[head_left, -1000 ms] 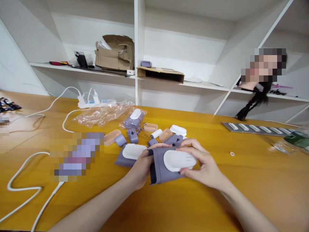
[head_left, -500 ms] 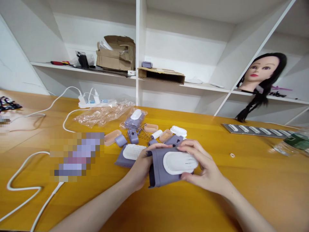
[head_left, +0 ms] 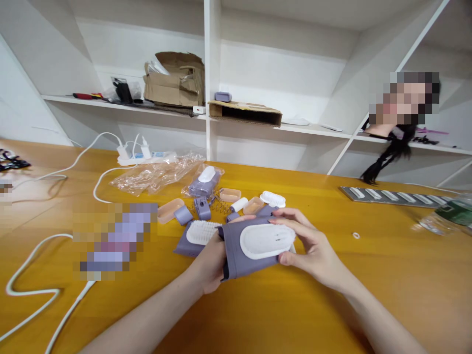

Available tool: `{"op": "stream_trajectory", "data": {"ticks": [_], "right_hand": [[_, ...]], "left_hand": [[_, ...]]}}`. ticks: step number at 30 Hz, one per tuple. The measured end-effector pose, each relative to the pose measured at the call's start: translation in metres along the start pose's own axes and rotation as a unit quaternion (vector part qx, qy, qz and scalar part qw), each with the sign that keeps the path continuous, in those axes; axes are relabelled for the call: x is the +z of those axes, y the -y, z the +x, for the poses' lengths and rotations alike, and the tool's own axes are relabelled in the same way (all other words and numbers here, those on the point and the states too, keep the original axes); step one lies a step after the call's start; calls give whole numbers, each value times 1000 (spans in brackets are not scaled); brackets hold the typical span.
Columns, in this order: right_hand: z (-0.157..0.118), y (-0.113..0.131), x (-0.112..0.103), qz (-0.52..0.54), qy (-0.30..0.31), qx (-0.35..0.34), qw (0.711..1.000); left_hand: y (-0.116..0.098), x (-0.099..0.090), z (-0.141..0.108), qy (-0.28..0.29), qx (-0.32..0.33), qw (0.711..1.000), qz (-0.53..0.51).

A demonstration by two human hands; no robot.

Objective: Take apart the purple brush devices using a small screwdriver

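Note:
A purple casing (head_left: 236,250) with a white oval bristle piece (head_left: 267,241) on its face is held above the table. My left hand (head_left: 214,258) grips it from behind at its left end, some fingers hidden by the casing. On the right end, my right hand (head_left: 308,241) has its thumb at the lower edge and its fingers over the top. Just behind my left hand lies a second purple casing (head_left: 180,244) with a white bristle pad (head_left: 201,232). Purple parts (head_left: 202,208), orange oval trays (head_left: 171,210), springs and a white cylinder (head_left: 239,204) lie beyond.
A blurred-out device (head_left: 125,236) with a white cable lies left on the wooden table. Behind are plastic bags (head_left: 155,176) and a power strip (head_left: 147,157). At right are a metal strip (head_left: 394,196), a bottle (head_left: 452,214) and a small ring (head_left: 356,235). Shelves stand behind.
The held casing and both hands have shifted slightly left. The casing is turned a little, so its white oval piece shows more face-on. My right fingers have moved toward its right edge.

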State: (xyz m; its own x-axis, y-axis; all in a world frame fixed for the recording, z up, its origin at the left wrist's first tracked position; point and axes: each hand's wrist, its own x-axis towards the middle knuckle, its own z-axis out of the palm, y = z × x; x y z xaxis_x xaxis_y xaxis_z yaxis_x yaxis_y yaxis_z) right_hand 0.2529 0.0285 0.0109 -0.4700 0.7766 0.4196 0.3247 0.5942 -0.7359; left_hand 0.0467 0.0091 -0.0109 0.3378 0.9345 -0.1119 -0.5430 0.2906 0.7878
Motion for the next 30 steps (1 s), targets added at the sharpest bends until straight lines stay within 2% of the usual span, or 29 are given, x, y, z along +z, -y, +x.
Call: {"op": "stream_trajectory", "data": {"ticks": [3, 6, 10, 12, 15, 17, 19, 23, 27, 30], "right_hand": [[-1, 5, -4, -68, -5, -31, 997], [-1, 7, -6, -105, 29, -55, 993], [1, 5, -12, -136, 55, -36, 989], [2, 3, -15, -90, 40, 2, 995], [3, 3, -10, 64, 18, 101, 993], [2, 7, 1, 151, 26, 161, 975], [0, 12, 17, 188, 38, 187, 963], [-6, 16, 40, 100, 50, 140, 984], [-8, 11, 44, 129, 25, 125, 983], [-9, 13, 47, 180, 14, 131, 975]], "left_hand": [[0, 1, 0, -11, -13, 1000, 20], [0, 1, -1, -13, -28, 998, 49], [-4, -1, -5, 8, -15, 998, 69], [-6, -2, -7, 49, 10, 998, 42], [-4, 1, -8, 104, 73, 991, 39], [0, 4, -8, 82, 125, 984, 93], [6, 7, -8, 22, 150, 977, 150], [17, 4, -8, -61, 161, 967, 188], [24, 0, -8, -55, 150, 966, 201], [27, 1, -8, -48, 174, 960, 214]]}}
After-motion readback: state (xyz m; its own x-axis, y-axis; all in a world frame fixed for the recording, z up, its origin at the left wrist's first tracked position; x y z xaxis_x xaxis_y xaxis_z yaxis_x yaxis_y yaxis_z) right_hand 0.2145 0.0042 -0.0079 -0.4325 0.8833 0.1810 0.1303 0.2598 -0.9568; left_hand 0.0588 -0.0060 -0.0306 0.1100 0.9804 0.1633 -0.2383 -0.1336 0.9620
